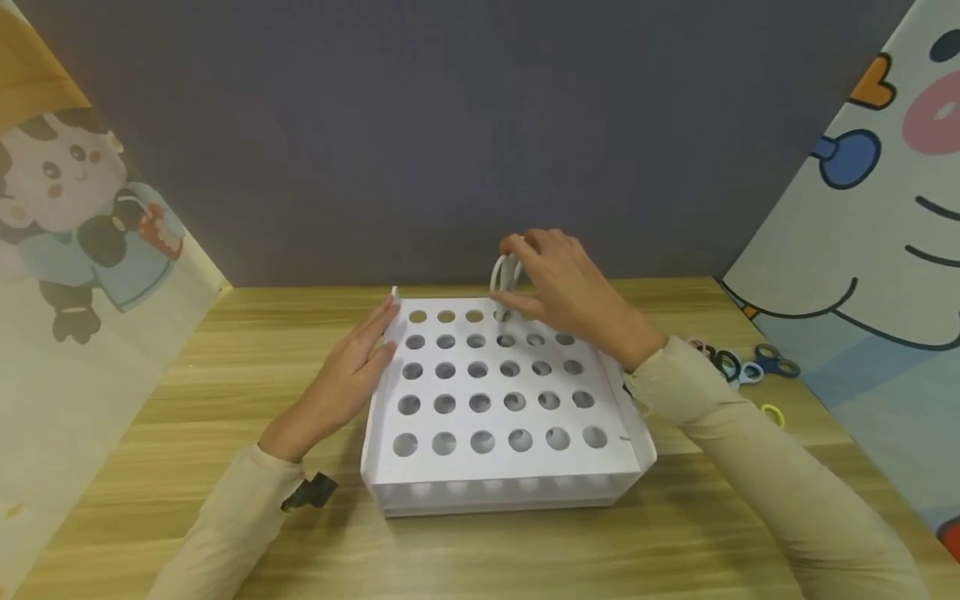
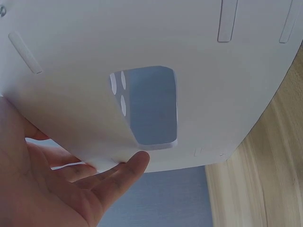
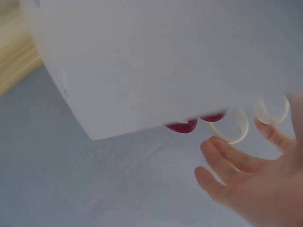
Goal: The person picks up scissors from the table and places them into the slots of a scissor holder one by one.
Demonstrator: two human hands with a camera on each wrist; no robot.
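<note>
A white rack (image 1: 480,383) with rows of round holes stands on the table. My right hand (image 1: 566,287) is over its back row, thumb and fingers at the looped handles of white scissors (image 1: 507,271) that point down at a back hole. The right wrist view shows the white handle loops (image 3: 242,125) between the thumb and fingers, beside red handles (image 3: 184,126) partly hidden behind the rack's panel. My left hand (image 1: 348,375) rests against the rack's left side panel with fingers extended. In the left wrist view, the fingers (image 2: 125,175) lie near a cutout in that panel.
Several scissors (image 1: 750,371) with dark and light blue handles lie on the table at the right, partly behind my right sleeve. A yellow loop (image 1: 772,414) lies nearer. Behind the table (image 1: 187,417) rises a dark grey wall (image 1: 465,142); printed panels flank both sides.
</note>
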